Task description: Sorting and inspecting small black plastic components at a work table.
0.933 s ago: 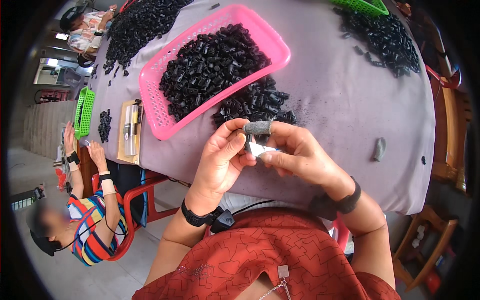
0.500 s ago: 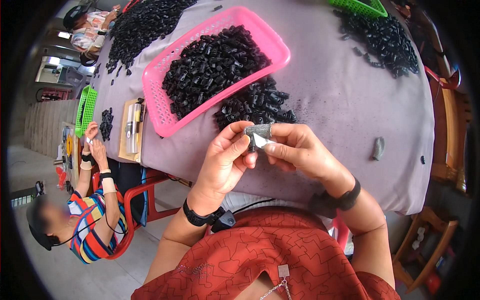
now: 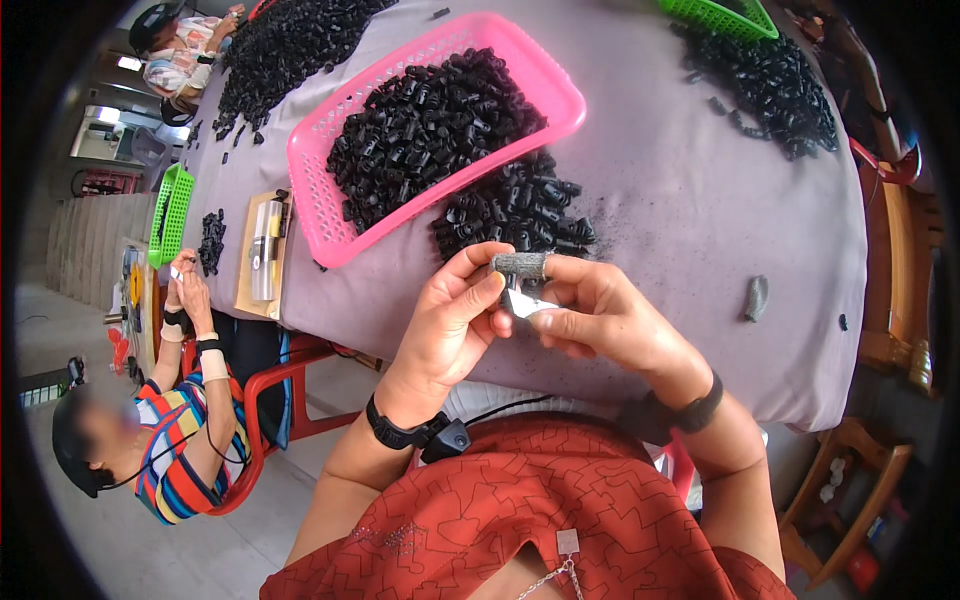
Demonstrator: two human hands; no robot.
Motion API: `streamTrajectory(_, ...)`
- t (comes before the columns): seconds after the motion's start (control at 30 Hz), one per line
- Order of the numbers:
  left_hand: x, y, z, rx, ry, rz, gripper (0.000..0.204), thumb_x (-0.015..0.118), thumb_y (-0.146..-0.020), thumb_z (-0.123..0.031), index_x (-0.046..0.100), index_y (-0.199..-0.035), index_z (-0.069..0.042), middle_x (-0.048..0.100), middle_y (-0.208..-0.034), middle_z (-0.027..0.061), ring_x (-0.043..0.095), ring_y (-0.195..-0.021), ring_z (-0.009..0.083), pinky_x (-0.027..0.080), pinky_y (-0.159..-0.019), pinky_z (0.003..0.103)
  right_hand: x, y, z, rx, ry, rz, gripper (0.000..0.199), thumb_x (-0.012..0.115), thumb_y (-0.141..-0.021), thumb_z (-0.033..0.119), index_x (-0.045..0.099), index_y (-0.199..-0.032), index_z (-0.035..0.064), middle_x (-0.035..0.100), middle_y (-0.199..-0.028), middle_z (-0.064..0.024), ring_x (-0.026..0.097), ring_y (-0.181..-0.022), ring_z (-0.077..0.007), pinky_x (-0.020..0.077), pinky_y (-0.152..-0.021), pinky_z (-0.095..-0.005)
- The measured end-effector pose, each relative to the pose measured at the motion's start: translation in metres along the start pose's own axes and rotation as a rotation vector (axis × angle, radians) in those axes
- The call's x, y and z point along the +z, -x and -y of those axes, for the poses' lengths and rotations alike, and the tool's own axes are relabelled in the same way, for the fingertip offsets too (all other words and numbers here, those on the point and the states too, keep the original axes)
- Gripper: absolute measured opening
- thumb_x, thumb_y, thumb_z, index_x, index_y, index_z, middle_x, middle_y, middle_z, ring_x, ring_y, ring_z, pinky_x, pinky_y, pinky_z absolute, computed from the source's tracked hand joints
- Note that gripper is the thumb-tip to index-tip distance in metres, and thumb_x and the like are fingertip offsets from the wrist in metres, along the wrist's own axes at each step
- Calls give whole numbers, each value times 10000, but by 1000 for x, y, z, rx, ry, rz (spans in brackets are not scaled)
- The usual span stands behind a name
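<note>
My left hand (image 3: 455,312) is closed, its thumb and fingers pinching a small black plastic part (image 3: 506,296), mostly hidden. Between the thumb and fingers of my right hand (image 3: 615,315) is a white, pointed blade-like piece (image 3: 530,304), its tip side against the black part. A grey knitted finger sleeve (image 3: 519,265) covers the end of my right index finger, which reaches across above the part to my left fingertips. Just beyond my hands lies a pile of similar black parts (image 3: 515,210).
A pink basket (image 3: 570,100) full of black parts stands ahead, beside more heaps (image 3: 285,70) on the cloth-covered table. Another grey finger sleeve (image 3: 756,298) lies to the right. At left are a cardboard-backed clear package (image 3: 265,250), a green basket (image 3: 171,215) and a seated co-worker (image 3: 190,440).
The white blade-like piece has shifted slightly down and turned, showing more of its flat side. My right hand has moved a little with it; the left keeps its pinch.
</note>
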State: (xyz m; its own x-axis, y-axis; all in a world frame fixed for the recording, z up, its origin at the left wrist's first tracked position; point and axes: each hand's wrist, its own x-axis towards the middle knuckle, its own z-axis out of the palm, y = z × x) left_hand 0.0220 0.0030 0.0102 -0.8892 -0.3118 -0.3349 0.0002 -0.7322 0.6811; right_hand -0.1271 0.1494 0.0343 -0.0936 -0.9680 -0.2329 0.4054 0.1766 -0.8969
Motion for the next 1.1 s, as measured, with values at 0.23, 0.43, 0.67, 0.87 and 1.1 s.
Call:
streamTrajectory(0.23, -3, -4, 3, -8, 20, 2, 299, 612, -943, -144, 540, -1226, -82, 632, -945, 41, 582, -681, 96, 487, -593, 207, -5, -3, -3, 26, -27, 4, 308, 607, -936, 160, 567, -1229, 75, 568, -721, 25, 459, -530, -26, 346, -475, -180)
streamTrajectory(0.43, -1, -4, 7, -11, 16, 38, 308, 627, -932, -139, 547, -1223, -78, 633, -906, 41, 578, -652, 99, 486, -577, 221, -15, -5, -15, 4, -116, -2, 275, 607, -943, 173, 610, -1190, 52, 574, -712, 30, 459, -531, -22, 335, -461, -173)
streamTrajectory(0.67, 0, -8, 3, 4, 11, -14, 321, 636, -928, -148, 545, -1222, -58, 624, -894, 29, 579, -651, 86, 476, -566, 206, -8, -2, -6, -17, -83, 38, 342, 629, -927, 166, 558, -1243, 54, 563, -697, 26, 457, -525, -31, 343, -471, -186)
streamTrajectory(0.87, -2, -4, 3, 5, 49, -18, 308, 647, -912, -96, 564, -1205, -45, 646, -946, 39, 596, -640, 93, 522, -580, 223, -8, -3, -7, -8, -73, 66, 388, 643, -916, 165, 528, -1272, 60, 563, -693, 20, 459, -522, -38, 347, -474, -194)
streamTrajectory(1.1, -2, -4, 5, 10, 4, 3, 325, 651, -919, -157, 552, -1219, -81, 625, -914, 27, 571, -655, 75, 470, -564, 194, -10, -4, -11, 0, -124, 82, 405, 645, -917, 169, 523, -1288, 64, 567, -696, 21, 457, -516, -33, 345, -471, -190)
